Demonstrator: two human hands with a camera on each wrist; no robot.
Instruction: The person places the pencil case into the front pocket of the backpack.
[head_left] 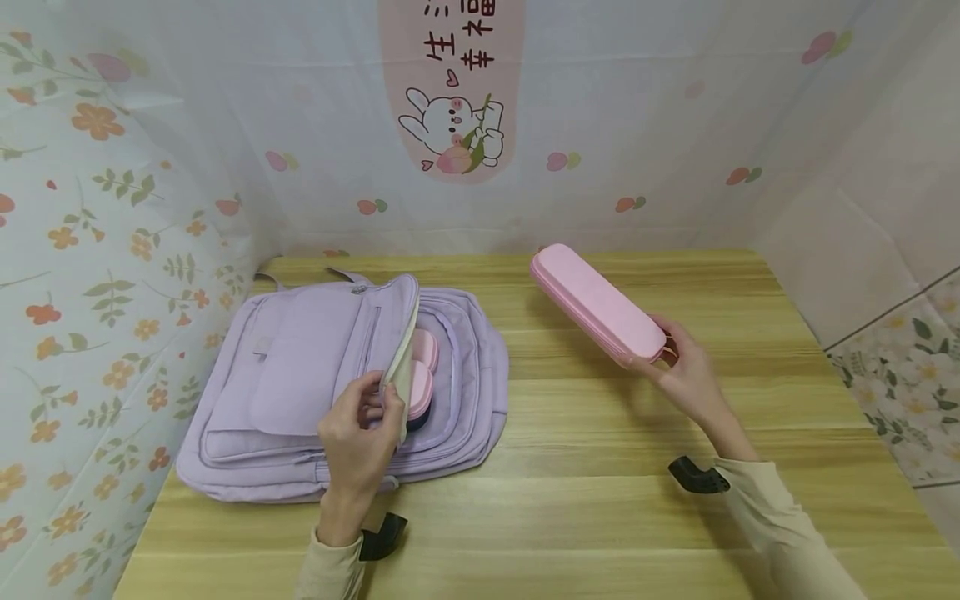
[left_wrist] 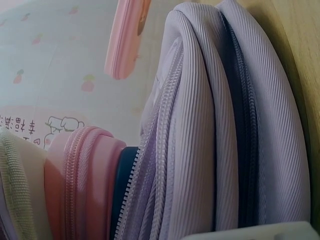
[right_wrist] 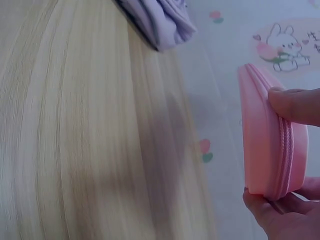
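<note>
A lavender backpack (head_left: 300, 358) lies on the wooden table at the left with its front pocket unzipped. Between thumb and fingers, my left hand (head_left: 356, 433) pinches the edge of the pocket's front panel (head_left: 386, 325) and holds it raised. Inside the pocket are pink zippered cases (head_left: 422, 387), one with a dark blue part (left_wrist: 125, 175) beside it. Over the table's right half, my right hand (head_left: 686, 375) grips one end of a long pink pencil case (head_left: 596, 300). The right wrist view shows the thumb on the zipper side of this pencil case (right_wrist: 267, 145) and fingers below.
The table (head_left: 570, 517) meets a printed cloth backdrop (head_left: 600, 108) with a rabbit picture. A floral cloth (head_left: 112, 250) hangs along the left side, close to the backpack. Black wrist mounts (head_left: 382, 537) stick out from both sleeves.
</note>
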